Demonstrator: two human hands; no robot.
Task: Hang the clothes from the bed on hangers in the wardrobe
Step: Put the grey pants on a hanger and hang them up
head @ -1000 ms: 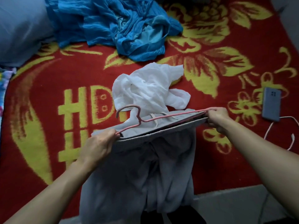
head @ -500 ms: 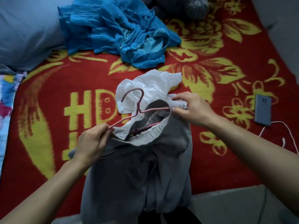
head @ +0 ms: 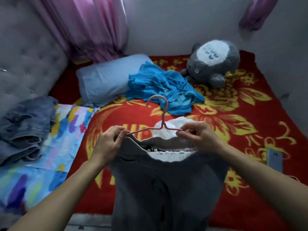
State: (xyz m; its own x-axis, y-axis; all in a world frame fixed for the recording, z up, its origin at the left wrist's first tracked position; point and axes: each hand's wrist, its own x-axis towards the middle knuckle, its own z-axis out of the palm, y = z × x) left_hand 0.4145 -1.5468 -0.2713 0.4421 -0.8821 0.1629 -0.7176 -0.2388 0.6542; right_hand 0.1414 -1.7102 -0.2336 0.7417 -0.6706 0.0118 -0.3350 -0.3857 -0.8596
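Note:
A grey garment [head: 166, 184] hangs in front of me over the bed's near edge, its waistband open at the top. A pink hanger [head: 160, 114] stands upright above it, hook up. My left hand [head: 108, 142] pinches the hanger's left arm together with the waistband. My right hand [head: 198, 137] pinches the hanger's right arm at the other side of the waistband. Behind the hanger a white garment [head: 173, 125] lies on the red blanket [head: 250, 130]. A crumpled blue garment [head: 160, 85] lies farther back.
A folded pile of denim [head: 25, 125] sits at the left on a colourful sheet [head: 55, 147]. A blue pillow [head: 106, 79] and a grey plush toy [head: 211, 62] lie at the back. A phone [head: 275, 160] rests at the right. Pink curtains [head: 93, 27] hang behind.
The view has tilted up to show the whole bed. The hanger has been raised upright, and both hands now pinch its arms at the waistband, closer together than a second ago.

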